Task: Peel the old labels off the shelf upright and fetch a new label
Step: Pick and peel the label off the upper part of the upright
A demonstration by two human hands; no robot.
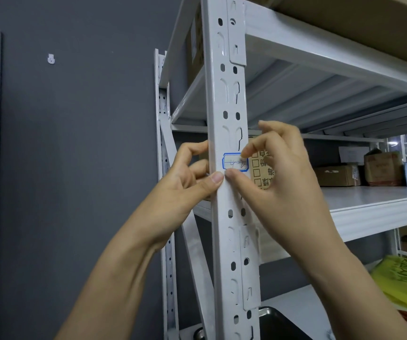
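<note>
Straight ahead, a small blue-edged label is sitting flat on the front of a white upright. A person's left hand is gripping the upright beside it, fingers curled round the side, while the right hand is pinching at the label, thumb at its lower left corner and forefinger at its upper right. Being thin paper, it is probably going to tear easily and cling, so a lifted corner, pulled slowly, is looking like the best hold; slots are crowding it, boxes are sitting on the shelf behind, and no new label is showing.
</note>
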